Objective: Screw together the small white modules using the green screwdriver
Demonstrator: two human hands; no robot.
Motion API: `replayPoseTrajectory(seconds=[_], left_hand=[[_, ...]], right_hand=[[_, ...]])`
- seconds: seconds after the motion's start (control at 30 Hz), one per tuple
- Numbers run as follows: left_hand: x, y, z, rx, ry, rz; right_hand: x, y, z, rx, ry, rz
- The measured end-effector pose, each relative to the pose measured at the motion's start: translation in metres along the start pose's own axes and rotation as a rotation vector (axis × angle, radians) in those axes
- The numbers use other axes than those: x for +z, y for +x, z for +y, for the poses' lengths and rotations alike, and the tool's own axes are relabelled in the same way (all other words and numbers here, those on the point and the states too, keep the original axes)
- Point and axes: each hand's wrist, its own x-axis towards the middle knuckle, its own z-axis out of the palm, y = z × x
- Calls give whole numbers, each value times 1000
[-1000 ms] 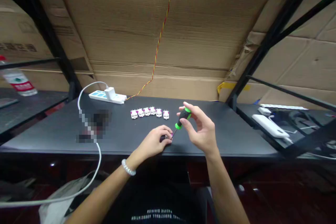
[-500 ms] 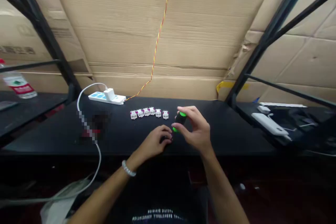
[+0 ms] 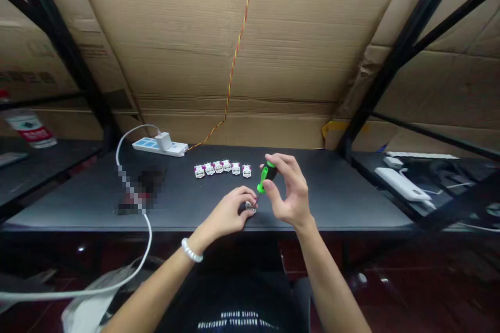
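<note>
My right hand (image 3: pixel 287 192) grips a small screwdriver (image 3: pixel 266 177) with a green and black handle, its tip pointing down and left. My left hand (image 3: pixel 230 213) is closed on a small white part (image 3: pixel 250 207) that rests on the black table (image 3: pixel 344 197), right under the screwdriver tip. A white bead bracelet sits on my left wrist. Behind my hands lies a row of several small white parts with pink ends (image 3: pixel 222 168).
A white power strip (image 3: pixel 158 144) with a charger and white cable lies at the back left. A blurred dark object (image 3: pixel 140 190) sits left of my hands. Cardboard sheets (image 3: pixel 250 62) wall the back. The right shelf holds a white power bank (image 3: pixel 398 183); the left one a bottle (image 3: pixel 27 127).
The screwdriver dipped and tilted, then came back upright with its tip at the small part. My left hand stayed on that part.
</note>
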Motion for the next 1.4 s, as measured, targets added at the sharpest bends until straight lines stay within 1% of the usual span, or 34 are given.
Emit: replayPoseTrajectory(seconds=[0.07, 0.1, 0.13, 0.23, 0.3, 0.33, 0.43, 0.47, 0.53, 0.6, 0.63, 0.7, 0.77, 0.8, 0.83, 0.9, 0.97, 1.0, 1.03, 1.07, 1.17, 1.2, 1.27, 1.37, 1.4], left_hand=[[0, 0, -1, -5, -2, -8], [0, 0, -1, -4, -2, -12], [0, 0, -2, -4, -2, -14], [0, 0, -1, -3, 0, -12], [0, 1, 0, -8, -1, -9], [-1, 1, 0, -12, -1, -8], [0, 0, 0, -15, -3, -17], [0, 0, -1, -13, -3, -17], [1, 0, -2, -6, -4, -16], [2, 0, -3, -2, -9, -12], [2, 0, -3, -3, -8, -10], [1, 1, -2, -3, -7, -10], [0, 1, 0, -1, -1, -11], [0, 1, 0, -1, 2, -13], [0, 1, 1, -2, 4, -16], [0, 1, 1, -3, 7, -14], [1, 1, 0, -5, 8, -10], [1, 1, 0, -3, 6, -10], [1, 1, -1, -2, 4, -10], [1, 1, -1, -3, 2, -12], [0, 2, 0, -1, -8, -15], [0, 2, 0, 0, -8, -15], [0, 2, 0, 1, -5, -12], [1, 2, 0, -2, -5, -3], [1, 2, 1, -4, -4, 4]], right_hand=[[-2, -1, 2, 77, 120, -63], [-3, -1, 2, 92, 141, -70], [-4, -1, 2, 85, 122, -52], [-8, 1, -1, -12, -64, 63], [-8, 2, -3, -56, -115, 73], [-8, 2, -4, -51, -88, 46], [-5, 1, -5, 39, 86, -31], [-3, 1, -5, 67, 109, -23], [-2, 1, -5, 85, 56, 45], [-2, 1, -5, 46, -60, 117], [-3, 1, -5, 31, -90, 123], [-5, 1, -5, 33, -33, 61], [-5, 0, -5, 92, 132, -52], [-5, 0, -4, 130, 208, -87], [-4, 0, -4, 160, 249, -92], [-1, 0, -5, 165, 198, -14], [1, 0, -6, 104, 39, 98], [2, 1, -7, 74, -34, 122], [1, 1, -7, 54, -72, 118], [1, 1, -8, 50, -68, 84], [-2, 0, -7, 113, 105, -83], [-2, -1, -7, 131, 150, -114], [-2, 0, -7, 143, 143, -99], [-2, 2, -9, 88, 21, -1], [-2, 3, -10, 72, -8, 12]])
